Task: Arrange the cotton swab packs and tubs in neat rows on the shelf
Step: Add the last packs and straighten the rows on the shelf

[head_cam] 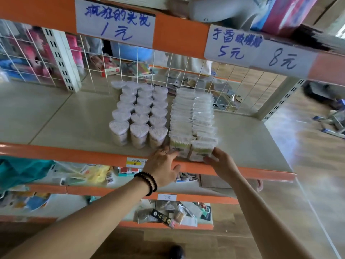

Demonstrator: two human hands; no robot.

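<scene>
Heart-shaped clear tubs of cotton swabs (139, 116) stand in three rows running from the wire back toward the front edge of the beige shelf (74, 116). Right of them, flat plastic swab packs (193, 116) stand in two rows. My left hand (162, 168), with a ring and bead bracelets, lies with straight fingers against the front pack of the left row (180, 146). My right hand (221, 162) touches the lower right corner of the front pack of the right row (202, 149) with its fingertips.
An orange rail (74, 155) edges the shelf front. White wire mesh (186, 75) backs the shelf. An upper shelf with paper price signs (115, 21) hangs overhead. Lower shelves (168, 214) carry mixed small goods. The wooden floor lies to the right.
</scene>
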